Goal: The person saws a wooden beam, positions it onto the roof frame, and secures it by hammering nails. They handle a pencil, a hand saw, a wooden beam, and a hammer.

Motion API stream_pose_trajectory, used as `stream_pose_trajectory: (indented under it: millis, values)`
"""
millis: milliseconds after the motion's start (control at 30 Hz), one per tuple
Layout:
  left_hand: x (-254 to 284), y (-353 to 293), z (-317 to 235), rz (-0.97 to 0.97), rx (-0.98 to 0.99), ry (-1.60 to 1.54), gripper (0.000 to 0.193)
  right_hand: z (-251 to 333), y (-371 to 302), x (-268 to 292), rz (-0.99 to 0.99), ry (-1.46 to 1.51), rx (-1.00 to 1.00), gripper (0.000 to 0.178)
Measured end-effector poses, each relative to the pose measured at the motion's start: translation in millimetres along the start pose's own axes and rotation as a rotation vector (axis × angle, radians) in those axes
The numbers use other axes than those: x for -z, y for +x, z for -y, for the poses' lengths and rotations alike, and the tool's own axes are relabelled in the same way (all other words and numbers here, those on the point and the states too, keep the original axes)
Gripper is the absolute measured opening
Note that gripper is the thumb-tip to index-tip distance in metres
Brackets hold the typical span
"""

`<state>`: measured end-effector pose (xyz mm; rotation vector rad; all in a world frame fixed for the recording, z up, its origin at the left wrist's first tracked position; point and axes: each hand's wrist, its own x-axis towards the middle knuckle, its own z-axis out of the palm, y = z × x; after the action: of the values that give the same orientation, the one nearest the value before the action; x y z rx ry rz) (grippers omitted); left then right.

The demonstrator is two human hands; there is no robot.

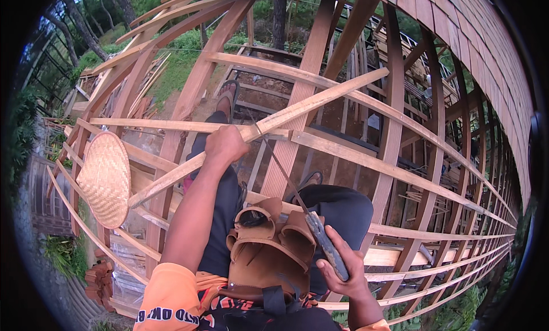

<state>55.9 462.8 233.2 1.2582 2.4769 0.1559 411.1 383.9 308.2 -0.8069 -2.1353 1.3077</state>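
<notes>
My left hand [226, 143] is closed around a loose wooden batten [320, 100], which slants across the roof frame from lower left to upper right. In my right hand [346, 261] is the dark, worn handle of a machete [286, 174], its long thin blade seen nearly edge-on. The blade points up and left, and its far part meets or crosses the batten just right of my left fist. Whether it bites into the wood I cannot tell. A brown leather tool pouch [269, 261] hangs at my waist, between my forearms.
My legs straddle rafters [289, 154] crossed by fixed battens [354, 160], with wide gaps down to the ground. A woven hat [106, 179] is at the left, by the batten's low end. Wooden shingles [457, 34] cover the upper right; stacked bricks [99, 283] stand lower left.
</notes>
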Motion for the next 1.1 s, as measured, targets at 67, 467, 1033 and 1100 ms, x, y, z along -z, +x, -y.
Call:
stream_pose_trajectory:
  millis: [67,467,1033,1100]
  values:
    - [3,-12,-6,-0.033,0.029,0.0,0.033,-6,12,-6,-0.061,-0.003,0.023,0.063]
    - [4,-8,-2,0.064,0.035,-0.019,0.034,-17,21,-8,-0.053,-0.06,0.07,0.062]
    - [-6,-5,-7,0.027,0.023,-0.014,0.042,-49,106,-29,-0.088,0.145,0.08,0.056]
    - [-2,-9,-2,-0.005,0.045,-0.029,0.044,-49,149,-57,-0.064,0.163,0.127,0.058]
